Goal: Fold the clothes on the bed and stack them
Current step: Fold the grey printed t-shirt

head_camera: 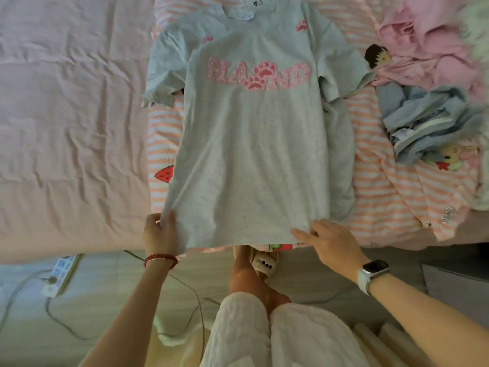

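Toward the left side of the bed (66, 115) the pale pink sheet lies rumpled with no garment on it and no folded stack in view. At the near edge, the left hand (160, 233) grips the lower-left corner of the grey T-shirt (251, 154), fingers and thumb curled round the hem and lifting it a little off the bed. The shirt lies front up in the middle of the bed, spread over a pink-and-white striped garment (370, 133), its pink lettering showing and its collar pointing to the far edge. Both sleeves are out and no fold has been made in it yet, though its right side is bunched. The right hand (329, 241) rests on the lower-right part of the hem, its fingers mostly straight, the forefinger stretched along the cloth; it seems to press rather than pinch.

Toward the right edge lie a crumpled blue garment (426, 120) and, at the far right corner, a heap of pink clothes (434, 43), all unfolded.

By this showing the task is near its start: the shirt is merely laid flat for folding, and the striped piece, the blue one and the pink heap remain, with a stack yet to be built.
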A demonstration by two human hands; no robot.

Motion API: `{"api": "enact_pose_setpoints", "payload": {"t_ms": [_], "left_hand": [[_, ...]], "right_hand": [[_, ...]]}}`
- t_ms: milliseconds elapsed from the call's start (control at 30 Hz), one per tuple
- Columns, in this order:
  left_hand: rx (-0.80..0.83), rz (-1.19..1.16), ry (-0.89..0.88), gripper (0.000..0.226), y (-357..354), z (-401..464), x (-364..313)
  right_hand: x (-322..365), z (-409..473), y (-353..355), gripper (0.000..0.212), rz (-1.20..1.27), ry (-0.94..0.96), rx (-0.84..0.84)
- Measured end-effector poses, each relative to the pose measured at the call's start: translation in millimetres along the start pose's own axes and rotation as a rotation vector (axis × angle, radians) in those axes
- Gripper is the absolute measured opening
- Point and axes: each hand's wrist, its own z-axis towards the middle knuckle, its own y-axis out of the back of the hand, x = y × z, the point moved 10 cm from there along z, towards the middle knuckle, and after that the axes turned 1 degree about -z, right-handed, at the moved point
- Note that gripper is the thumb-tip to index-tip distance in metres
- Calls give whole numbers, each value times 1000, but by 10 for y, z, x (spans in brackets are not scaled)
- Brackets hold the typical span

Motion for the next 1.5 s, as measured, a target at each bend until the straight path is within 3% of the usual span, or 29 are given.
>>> {"api": "enact_pose_setpoints", "payload": {"t_ms": [100, 167, 200, 267, 367, 433, 500, 600, 700, 833, 933, 1000, 1100, 1200, 1267, 1400, 1500], "left_hand": [[-87, 154, 74, 30, 111, 117, 129], [-40, 268, 135, 28, 41, 153, 176], [-26, 303, 154, 27, 2, 147, 168], [-60, 365, 114, 28, -41, 91, 44], [-118, 473, -211, 49, -202, -165, -391], [-20, 552, -439, 57, -506, -423, -631], [166, 620, -576, 59, -885, -650, -738], [434, 782, -656, 63, -1418, -860, -687], [534, 899, -671, 64, -1708, -919, -648], [534, 972, -764, 65, -1884, -1014, -777], [543, 940, -820, 65, -1977, -1100, -907], [562, 939, -823, 64, -2047, -1135, -942], [581, 954, -801, 64, -2104, -1172, -939], [570, 993, -811, 63, -2108, -1218, -939], [560, 1005, -834, 63, -2114, -1245, -969], [564, 1039, -914, 65, -2202, -1327, -1006], [598, 1088, -964, 67, -2340, -1406, -968]], "right_hand": [[45, -18, -352, 38, 49, 51, 264], [-76, -64, -547, 32, 117, -50, 438], [-127, -49, -509, 31, 181, -111, 396], [-337, -25, -253, 24, 277, -279, 115], [-764, -198, 21, 25, 292, -579, -239], [-980, -305, -25, 36, 311, -688, -266], [-1064, -345, -244, 45, 382, -696, -119], [-1054, -363, -524, 45, 265, -574, 124], [-1168, -394, -661, 41, 89, -547, 233], [-1217, -354, -478, 5, 172, -542, 12], [-1296, -473, -414, 15, 297, -667, -83], [-1192, -481, -413, 12, 268, -611, -74], [-1060, -372, -495, 30, 174, -566, -6], [-1105, -217, -521, 17, 159, -612, -7], [-1280, -315, -463, 10, 336, -763, -146], [-1672, -1223, -392, 8, 780, -1212, -613], [-1772, -1628, -375, 13, 841, -1300, -639]]}}
